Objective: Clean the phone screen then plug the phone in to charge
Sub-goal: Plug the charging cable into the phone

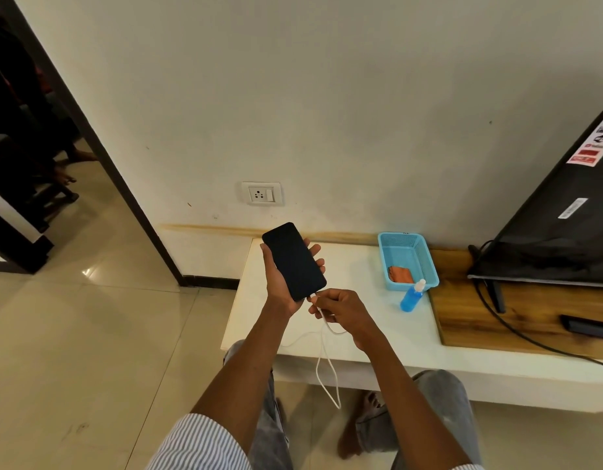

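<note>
The left hand (281,283) grips the phone (294,261) above the white counter (361,320), dark screen up, its long axis tilted, top end toward the wall socket (262,194). The right hand (340,308) pinches the white cable (327,364) plug at the phone's lower end. A blue basket (425,262) and spray bottle (412,296) sit nearby.

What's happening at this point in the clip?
A person holds a dark-screened phone upright in the left hand, while the right hand pinches the plug end of a white cable at the phone's bottom port. The cable loops down in front of the white ledge. An orange cloth lies in a blue basket, with a blue spray bottle beside it. The wall socket has nothing plugged in.
</note>
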